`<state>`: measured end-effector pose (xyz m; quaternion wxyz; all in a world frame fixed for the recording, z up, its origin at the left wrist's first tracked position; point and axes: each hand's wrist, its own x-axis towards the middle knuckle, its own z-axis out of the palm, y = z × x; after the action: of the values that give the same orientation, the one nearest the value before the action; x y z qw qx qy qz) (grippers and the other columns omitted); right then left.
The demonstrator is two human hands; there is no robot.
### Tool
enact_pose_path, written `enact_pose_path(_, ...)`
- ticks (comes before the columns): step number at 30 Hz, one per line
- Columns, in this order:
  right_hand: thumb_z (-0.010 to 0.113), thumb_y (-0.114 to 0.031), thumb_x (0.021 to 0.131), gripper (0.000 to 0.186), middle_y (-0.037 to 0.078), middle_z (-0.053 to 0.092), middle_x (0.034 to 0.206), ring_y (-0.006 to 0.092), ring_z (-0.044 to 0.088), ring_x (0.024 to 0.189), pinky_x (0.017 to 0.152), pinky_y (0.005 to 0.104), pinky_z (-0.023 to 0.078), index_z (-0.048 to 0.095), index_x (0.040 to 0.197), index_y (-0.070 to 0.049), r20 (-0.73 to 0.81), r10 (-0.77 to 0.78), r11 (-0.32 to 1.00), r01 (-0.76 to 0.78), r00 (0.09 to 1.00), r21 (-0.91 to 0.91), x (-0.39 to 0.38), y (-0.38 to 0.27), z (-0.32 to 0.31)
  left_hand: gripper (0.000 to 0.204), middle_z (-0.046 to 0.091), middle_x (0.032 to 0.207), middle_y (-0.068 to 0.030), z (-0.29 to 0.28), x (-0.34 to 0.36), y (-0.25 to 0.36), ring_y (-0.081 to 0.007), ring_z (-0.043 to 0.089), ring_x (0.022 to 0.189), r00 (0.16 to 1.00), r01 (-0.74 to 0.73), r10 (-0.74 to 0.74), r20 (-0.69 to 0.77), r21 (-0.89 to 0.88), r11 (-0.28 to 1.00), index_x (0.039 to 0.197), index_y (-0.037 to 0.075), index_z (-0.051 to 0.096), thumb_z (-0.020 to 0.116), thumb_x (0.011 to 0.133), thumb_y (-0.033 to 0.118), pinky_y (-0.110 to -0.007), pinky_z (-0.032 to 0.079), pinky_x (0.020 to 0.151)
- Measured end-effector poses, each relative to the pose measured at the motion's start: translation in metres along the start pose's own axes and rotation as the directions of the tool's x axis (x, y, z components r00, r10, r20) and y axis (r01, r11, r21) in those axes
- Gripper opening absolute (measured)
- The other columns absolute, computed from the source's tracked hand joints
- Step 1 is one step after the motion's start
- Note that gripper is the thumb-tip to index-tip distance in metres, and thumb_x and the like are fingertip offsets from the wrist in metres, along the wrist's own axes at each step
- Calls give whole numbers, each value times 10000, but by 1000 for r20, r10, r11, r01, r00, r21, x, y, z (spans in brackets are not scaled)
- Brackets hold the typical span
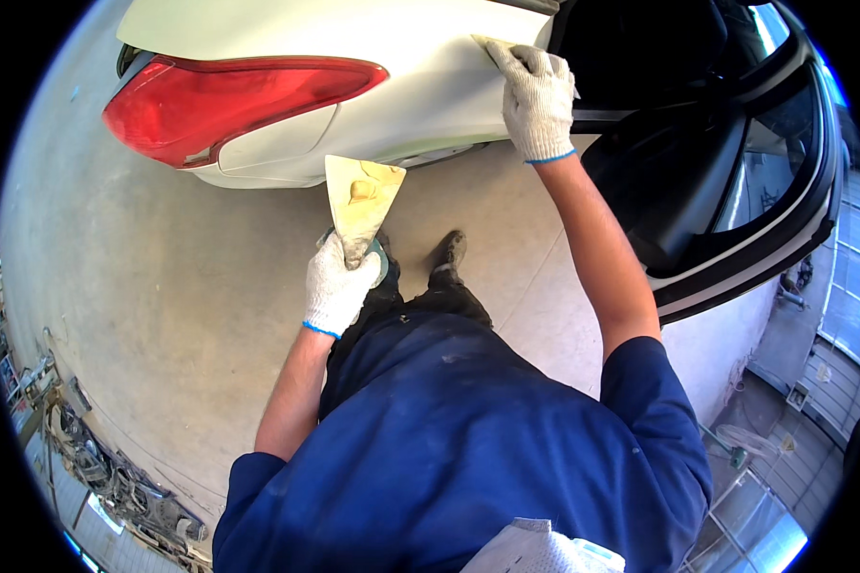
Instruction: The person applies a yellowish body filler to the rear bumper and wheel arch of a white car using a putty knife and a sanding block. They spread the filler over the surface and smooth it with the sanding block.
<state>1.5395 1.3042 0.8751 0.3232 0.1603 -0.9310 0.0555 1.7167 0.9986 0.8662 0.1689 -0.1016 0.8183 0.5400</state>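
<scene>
My left hand [339, 288], in a white knit glove with a blue cuff, is closed around the narrow end of a putty knife [347, 222]. Its wide blade points away from me and carries a lump of yellowish putty [361, 191]. Part of a round teal thing [384, 260] shows beside that hand; what it is I cannot tell. My right hand [541, 105], gloved alike, pinches a small flat spreader [488, 46] against the pale body panel [430, 72] of a car, close to the door opening. The fingers hide most of the spreader.
A red tail light [239, 100] sits in the car's rear corner on the left. On the right, the black-trimmed car door [736, 181] stands open. Concrete floor [162, 286] surrounds my dark shoe [449, 248]. Assorted parts [115, 477] lie along the lower left edge.
</scene>
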Motion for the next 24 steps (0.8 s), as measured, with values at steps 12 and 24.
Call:
enact_pose_path(12,675,-54,825,627,3,615,1170,289,573,1075,946,478,457,676,1395,-315,77,-96,994,99,992,-45,-14,15,28,340,765,1020,-59,0,12,-32,-135,710,923,999,-10,17,39,-170,985,1205,36,723,733,873,107,-314,561,857)
enact_pose_path(24,674,6,819,657,10,605,1162,288,583,1050,925,436,495,676,1399,-302,190,-114,993,118,975,-10,-32,-3,31,368,775,1034,-46,9,19,-40,-103,701,921,994,40,-16,112,-217,975,1237,23,706,721,883,119,-308,560,853)
